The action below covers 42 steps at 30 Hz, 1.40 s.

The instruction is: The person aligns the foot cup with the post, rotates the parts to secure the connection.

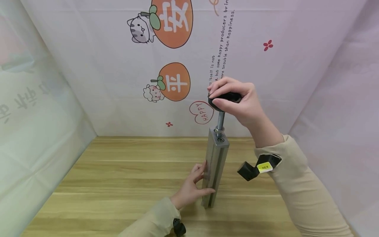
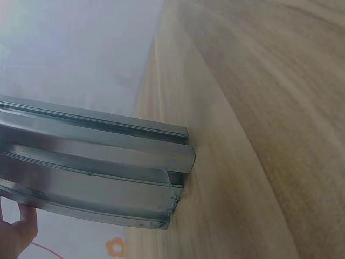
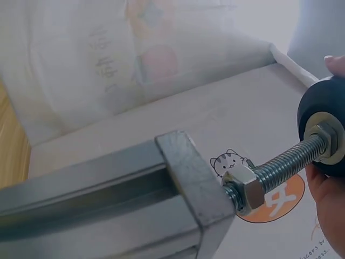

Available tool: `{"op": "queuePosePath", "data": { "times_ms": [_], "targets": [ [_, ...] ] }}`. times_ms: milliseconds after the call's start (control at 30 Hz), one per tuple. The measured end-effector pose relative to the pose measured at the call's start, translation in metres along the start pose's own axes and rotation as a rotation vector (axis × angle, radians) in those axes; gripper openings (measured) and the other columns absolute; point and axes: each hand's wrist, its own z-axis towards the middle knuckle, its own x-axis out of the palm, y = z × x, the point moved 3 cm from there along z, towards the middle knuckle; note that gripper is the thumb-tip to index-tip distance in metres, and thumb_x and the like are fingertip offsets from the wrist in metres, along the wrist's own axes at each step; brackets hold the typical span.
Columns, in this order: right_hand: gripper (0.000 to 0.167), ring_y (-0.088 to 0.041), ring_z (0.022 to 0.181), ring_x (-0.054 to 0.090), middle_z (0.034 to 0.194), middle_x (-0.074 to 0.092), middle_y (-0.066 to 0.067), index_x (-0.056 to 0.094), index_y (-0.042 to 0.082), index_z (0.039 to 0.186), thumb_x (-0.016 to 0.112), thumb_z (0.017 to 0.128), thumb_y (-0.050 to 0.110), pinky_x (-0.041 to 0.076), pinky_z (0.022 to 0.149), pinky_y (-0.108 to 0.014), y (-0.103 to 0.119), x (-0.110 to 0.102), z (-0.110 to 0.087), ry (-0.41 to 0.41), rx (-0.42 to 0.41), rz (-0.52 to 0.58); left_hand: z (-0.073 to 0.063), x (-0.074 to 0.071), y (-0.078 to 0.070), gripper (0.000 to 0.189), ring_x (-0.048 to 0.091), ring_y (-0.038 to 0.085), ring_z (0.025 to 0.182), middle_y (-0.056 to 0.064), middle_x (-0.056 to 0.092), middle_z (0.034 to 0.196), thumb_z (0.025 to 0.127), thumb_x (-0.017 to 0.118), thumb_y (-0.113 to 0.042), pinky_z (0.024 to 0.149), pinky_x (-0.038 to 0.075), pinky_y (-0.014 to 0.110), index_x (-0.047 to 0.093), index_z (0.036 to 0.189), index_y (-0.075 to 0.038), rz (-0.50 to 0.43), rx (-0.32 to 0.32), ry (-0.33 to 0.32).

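An aluminium extrusion profile [image 1: 214, 171] stands upright on the table, capped by a metal end plate [image 3: 197, 183]. Low on its side, my left hand [image 1: 189, 191] grips it between thumb and fingers. From the plate rises the threaded stud [image 3: 294, 162] of a levelling foot, with a hex nut [image 3: 245, 189] close to the plate. My right hand [image 1: 247, 102] holds the foot's round black base [image 3: 318, 116] from above, fingers curled over its rim. In the left wrist view, the profile's grooved lower end [image 2: 135, 183] meets the wood.
The wood-grain tabletop [image 1: 124, 174] spreads around the profile. Behind it hangs a printed white cloth [image 1: 103, 65], with further pale cloth walls on the left [image 1: 32, 131] and right [image 1: 337, 115]. A black wrist camera [image 1: 248, 171] sticks out from my right sleeve.
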Motion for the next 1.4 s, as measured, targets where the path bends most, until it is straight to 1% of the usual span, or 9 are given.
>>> {"op": "queuePosePath", "data": {
  "times_ms": [167,233,367,467,767,900,1067,1267,1400],
  "targets": [
    [0.022,-0.020,0.098,0.059,0.090,0.066,0.007,0.076,0.016,0.079,0.068,0.079,-0.004,0.049,0.088,-0.027,0.004,0.001,-0.004,-0.032,-0.001,-0.176,-0.001,0.000,0.000,0.096,0.038,0.006,0.119,0.015,0.040,0.122,0.078,0.074,-0.001,0.102,0.042,0.039,0.015,0.151,-0.022,0.000,0.004,-0.005],
    [0.021,-0.020,0.098,0.060,0.091,0.066,0.009,0.076,0.012,0.079,0.066,0.077,-0.007,0.050,0.087,-0.027,0.005,0.002,-0.005,-0.039,-0.015,-0.235,-0.001,0.000,0.000,0.097,0.039,0.006,0.119,0.016,0.041,0.123,0.078,0.074,-0.001,0.101,0.043,0.040,0.015,0.151,-0.023,0.007,0.014,-0.009],
    [0.006,-0.017,0.099,0.059,0.094,0.064,0.013,0.072,-0.004,0.080,0.066,0.079,-0.003,0.049,0.085,-0.025,0.008,0.002,-0.006,-0.040,-0.061,-0.354,-0.001,0.001,0.001,0.097,0.039,0.007,0.119,0.016,0.041,0.123,0.078,0.074,0.000,0.100,0.044,0.041,0.015,0.151,-0.021,0.016,0.041,-0.014],
    [0.011,-0.014,0.099,0.059,0.096,0.063,0.015,0.068,-0.011,0.082,0.065,0.080,-0.001,0.049,0.084,-0.024,0.011,0.003,-0.007,-0.036,-0.089,-0.446,-0.001,0.002,0.001,0.096,0.040,0.008,0.119,0.017,0.040,0.123,0.078,0.074,0.000,0.100,0.044,0.041,0.015,0.151,-0.021,0.015,0.052,-0.013],
    [0.016,-0.011,0.097,0.055,0.100,0.062,-0.018,0.071,-0.006,0.092,0.061,0.081,0.000,0.045,0.080,-0.018,0.023,0.007,-0.010,0.020,-0.120,-0.699,0.000,0.001,-0.001,0.096,0.038,0.007,0.121,0.017,0.040,0.123,0.078,0.074,0.000,0.101,0.043,0.040,0.014,0.151,-0.017,0.008,0.043,-0.004],
    [0.025,-0.014,0.098,0.054,0.106,0.061,-0.020,0.070,-0.005,0.099,0.054,0.083,0.005,0.044,0.078,-0.016,0.028,0.006,-0.011,0.067,-0.104,-0.733,0.000,0.001,-0.001,0.095,0.038,0.007,0.121,0.017,0.040,0.124,0.078,0.074,0.001,0.101,0.043,0.040,0.015,0.151,-0.014,0.006,0.051,-0.002],
    [0.033,-0.019,0.108,0.054,0.113,0.060,-0.022,0.067,-0.005,0.105,0.048,0.083,0.010,0.043,0.087,-0.017,0.032,0.001,-0.011,0.158,-0.098,-0.714,0.001,0.001,-0.002,0.095,0.039,0.008,0.121,0.017,0.040,0.123,0.078,0.074,0.001,0.101,0.044,0.042,0.015,0.151,-0.014,0.010,0.044,-0.001],
    [0.035,-0.022,0.118,0.050,0.123,0.060,-0.015,0.064,0.000,0.116,0.051,0.084,0.004,0.039,0.093,-0.018,0.038,-0.005,-0.010,0.273,-0.020,-0.763,0.000,0.001,-0.002,0.096,0.039,0.008,0.121,0.016,0.040,0.123,0.078,0.074,0.000,0.101,0.043,0.042,0.015,0.151,-0.016,0.009,0.025,0.000],
    [0.034,-0.021,0.118,0.049,0.125,0.058,-0.009,0.064,0.006,0.120,0.058,0.087,0.001,0.039,0.094,-0.029,0.043,-0.005,-0.008,0.332,0.026,-0.820,0.001,0.001,0.000,0.095,0.039,0.008,0.121,0.016,0.040,0.124,0.078,0.074,0.000,0.101,0.043,0.041,0.015,0.151,-0.015,0.009,0.030,0.001]
  ]
}}
